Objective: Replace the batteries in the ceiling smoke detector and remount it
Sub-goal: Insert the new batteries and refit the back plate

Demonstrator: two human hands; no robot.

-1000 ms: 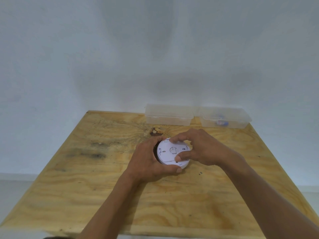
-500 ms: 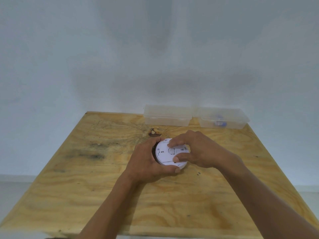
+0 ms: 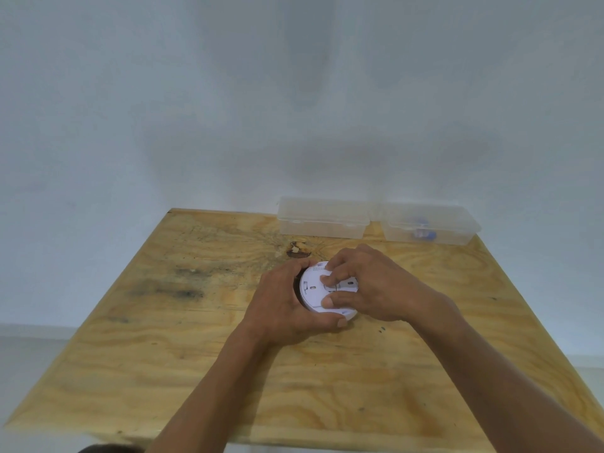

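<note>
Both hands, left (image 3: 287, 302) and right (image 3: 369, 286), grip my smoke detector (image 3: 315, 292); uneven twisting could, I judge, snap its tabs.

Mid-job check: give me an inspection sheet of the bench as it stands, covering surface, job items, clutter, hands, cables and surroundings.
Surface: bare plywood table, dark stains and a knot towards the far side.
Job's things: round white plastic smoke detector, tilted, its flat back facing the camera, held by both hands.
Clutter: two clear lidded plastic boxes at the far edge; the left box looks empty, the right box holds small blue items, too blurred to identify.
Grip: left hand curled round the detector's rim; right hand pinches its back, fingertips on the centre.
Cables: nothing seen.
Surroundings: plain pale wall behind the table.
</note>
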